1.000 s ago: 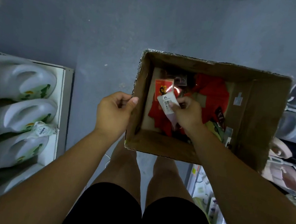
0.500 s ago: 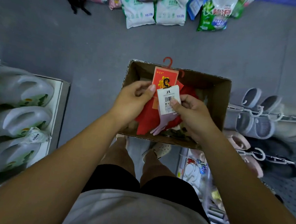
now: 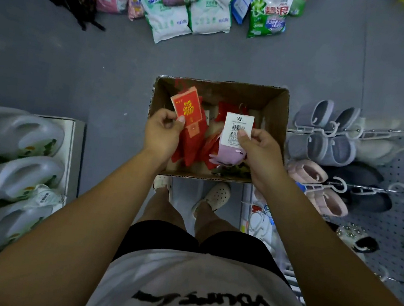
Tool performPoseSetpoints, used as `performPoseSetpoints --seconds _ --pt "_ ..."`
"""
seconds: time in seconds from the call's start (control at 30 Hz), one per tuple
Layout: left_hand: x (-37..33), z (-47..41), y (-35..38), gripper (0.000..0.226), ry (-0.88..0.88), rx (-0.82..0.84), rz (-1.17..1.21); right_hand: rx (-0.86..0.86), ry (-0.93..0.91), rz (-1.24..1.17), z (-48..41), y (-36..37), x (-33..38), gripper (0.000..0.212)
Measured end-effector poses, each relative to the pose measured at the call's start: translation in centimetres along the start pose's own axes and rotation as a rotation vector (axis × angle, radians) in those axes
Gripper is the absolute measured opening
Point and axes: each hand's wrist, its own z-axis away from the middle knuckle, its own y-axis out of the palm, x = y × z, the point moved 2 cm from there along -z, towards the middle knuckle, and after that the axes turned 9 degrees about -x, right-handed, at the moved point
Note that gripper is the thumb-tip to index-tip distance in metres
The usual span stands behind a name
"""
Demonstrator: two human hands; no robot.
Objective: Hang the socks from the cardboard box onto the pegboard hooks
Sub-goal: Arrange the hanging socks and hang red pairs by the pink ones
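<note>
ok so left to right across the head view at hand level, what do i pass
white plastic jugs → left hand gripping red card-topped socks → pink socks with a white barcode card, pinched by right hand → grey plush slippers

Dimly lit over grey floor (image 3: 55,67); lined with bags (image 3: 210,14) at far edge, jugs (image 3: 23,131) on shelf (image 3: 75,154) left, slippers (image 3: 321,143) right.

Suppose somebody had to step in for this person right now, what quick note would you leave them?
Left hand grips a red sock pack; right hand pinches a pink sock pack by its white label, both over the cardboard box.
More red socks lie in the box.
No socks visible on the pegboard, only slippers.
Left: hang both packs, then the rest.
</note>
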Motion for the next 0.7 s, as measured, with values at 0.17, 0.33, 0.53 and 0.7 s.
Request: performPoseSetpoints --seconds 0.17,0.33,0.53,0.7 --pt "0.3 0.0 0.0 0.012 -0.107 -0.020 -0.002 -0.067 -0.013 0.002 0.3 -1.0 0.8 0.022" --pt "-1.4 0.6 -0.4 0.012 -0.131 0.073 0.048 -0.139 -0.047 -0.029 1.9 -1.9 2.6 0.024" --pt "-5.1 1.5 -2.3 0.018 -0.063 0.249 0.088 -0.225 -0.134 -0.058 5.0 -1.9 5.0 0.030" --pt "-8.2 0.9 -4.7 0.012 0.030 0.393 0.120 -0.327 -0.224 -0.112 8.9 -0.8 6.8 0.020"
